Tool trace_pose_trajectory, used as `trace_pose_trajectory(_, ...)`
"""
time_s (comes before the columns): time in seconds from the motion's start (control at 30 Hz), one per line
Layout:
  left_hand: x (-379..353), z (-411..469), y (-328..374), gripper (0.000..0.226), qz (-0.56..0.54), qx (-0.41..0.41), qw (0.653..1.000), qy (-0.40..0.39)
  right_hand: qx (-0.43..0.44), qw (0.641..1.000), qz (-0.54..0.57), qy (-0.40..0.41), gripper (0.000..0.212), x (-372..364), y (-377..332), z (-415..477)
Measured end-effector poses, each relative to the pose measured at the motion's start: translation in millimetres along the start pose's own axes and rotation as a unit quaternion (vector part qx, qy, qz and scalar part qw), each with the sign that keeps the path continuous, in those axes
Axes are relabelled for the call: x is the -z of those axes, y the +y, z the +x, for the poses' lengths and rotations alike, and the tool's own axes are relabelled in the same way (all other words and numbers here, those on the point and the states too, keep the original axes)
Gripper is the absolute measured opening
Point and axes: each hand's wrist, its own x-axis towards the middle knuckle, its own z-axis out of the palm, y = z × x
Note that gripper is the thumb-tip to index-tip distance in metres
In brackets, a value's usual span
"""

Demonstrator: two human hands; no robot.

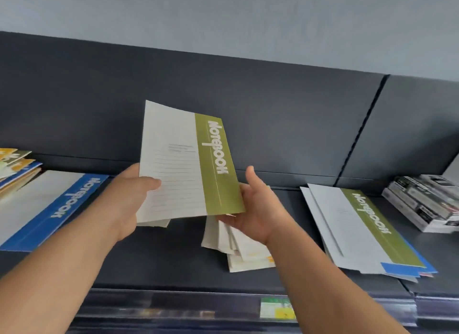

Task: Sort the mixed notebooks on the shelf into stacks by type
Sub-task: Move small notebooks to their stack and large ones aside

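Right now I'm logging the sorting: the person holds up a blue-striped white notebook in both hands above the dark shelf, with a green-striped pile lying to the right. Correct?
Not quite. In the head view, the white notebook held up by the left hand and right hand has an olive-green stripe, not blue. The rest holds: it is above the dark shelf, and a green-striped pile lies to the right.

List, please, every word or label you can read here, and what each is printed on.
"Notebook": green-banded notebook held up in both hands.
"Notebook": blue-banded notebook, left.
"Notebook": green-banded notebook topping the right pile.
Shelf-edge price tag: blurred.
Black-and-white packs: unreadable.
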Motion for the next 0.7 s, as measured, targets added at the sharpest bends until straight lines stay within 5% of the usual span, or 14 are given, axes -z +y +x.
trace_pose_trajectory(0.13,-26,-9,-8,0.033,0.028,-0.001,0.998,-0.058,0.028,0.981,-0.173,0.08,0.019,17,-6,-8)
trace_pose_trajectory(0.33,-71,-17,-20,0.016,0.114,0.014,0.983,-0.142,0.102,0.933,-0.268,0.216,0.027,78,-16,-40)
trace_pose_trajectory(0.5,-115,-8,-38,0.044,0.33,-0.072,0.929,-0.154,0.074,0.911,-0.294,0.279,0.029,164,-41,-62)
trace_pose_trajectory(0.7,-136,1,-60,0.057,0.56,-0.117,0.808,-0.14,-0.067,0.679,-0.652,0.331,0.047,198,-33,-49)
